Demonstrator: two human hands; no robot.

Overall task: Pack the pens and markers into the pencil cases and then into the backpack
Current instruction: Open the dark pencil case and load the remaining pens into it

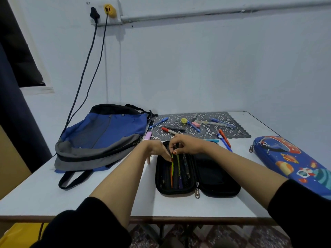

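Observation:
A black pencil case (215,178) lies unzipped and spread flat in front of me, with several pens standing under the mesh of its left half. My left hand (155,149) and my right hand (186,144) meet at the case's far end. My left fingers pinch the top of a thin yellow-green pen (172,164) there, and my right fingertips pinch at the pen tops beside it. A blue and grey backpack (102,135) lies flat to the left. A blue space-print pencil case (293,158) lies zipped on the right.
Loose pens and markers lie on a patterned mat (232,133) behind the case: a red marker (169,130), blue pens (158,122), an orange pen (224,138), a pink eraser (195,124). Two cables hang from wall sockets behind the backpack. The table's front edge (161,218) is near me.

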